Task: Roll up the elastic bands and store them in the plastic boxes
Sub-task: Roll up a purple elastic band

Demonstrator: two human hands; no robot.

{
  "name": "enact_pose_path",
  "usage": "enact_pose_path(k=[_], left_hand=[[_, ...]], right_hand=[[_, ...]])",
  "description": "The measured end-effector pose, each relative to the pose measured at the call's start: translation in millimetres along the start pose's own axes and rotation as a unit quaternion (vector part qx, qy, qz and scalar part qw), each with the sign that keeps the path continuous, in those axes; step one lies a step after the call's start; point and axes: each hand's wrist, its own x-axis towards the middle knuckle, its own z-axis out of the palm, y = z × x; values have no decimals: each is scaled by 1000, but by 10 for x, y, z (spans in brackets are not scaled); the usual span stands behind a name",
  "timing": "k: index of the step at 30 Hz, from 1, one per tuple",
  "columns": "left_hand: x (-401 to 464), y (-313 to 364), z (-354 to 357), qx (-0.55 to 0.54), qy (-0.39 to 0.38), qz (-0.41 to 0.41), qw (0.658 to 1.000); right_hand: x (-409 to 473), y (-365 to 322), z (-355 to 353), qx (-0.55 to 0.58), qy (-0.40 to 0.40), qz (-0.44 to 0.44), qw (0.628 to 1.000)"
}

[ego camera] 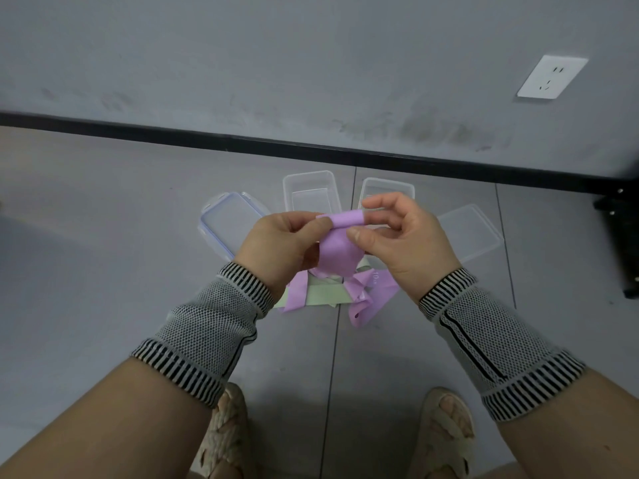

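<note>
While both hands pinch the purple band (340, 245), left grip (276, 243) and right grip (404, 236) closed on its rolled top, two open boxes (309, 190) beyond, green band (321, 293) beneath

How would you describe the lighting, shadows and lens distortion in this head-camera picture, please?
Head view: soft, dim, bluish light with no glare; a faint shadow darkens the grey tiled floor at bottom centre. Wide-angle bowing curves the black baseboard and tilts the white wall socket. The left hand, right hand and purple elastic band look reasonably sharp; the clear plastic boxes are low in contrast.
</note>
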Motion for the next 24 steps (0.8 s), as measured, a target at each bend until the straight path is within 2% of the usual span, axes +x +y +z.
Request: enact_pose_path(k=[3,7,14,20,24], left_hand=[[35,-24,-14,-59,14,-57,996],[33,-59,10,-76,-25,-98,992],[64,-69,-35,-105,-21,-145,984],[65,-35,-22,-122,-21,-124,985],[9,-15,2,-91,-11,-89,992]], right_hand=[[-9,3,30,-22,6,20,1000],[-3,17,70,-31,2,41,999],[5,11,45,-52,23,8,998],[17,28,31,-11,17,27,999],[11,46,13,-14,-25,54,998]])
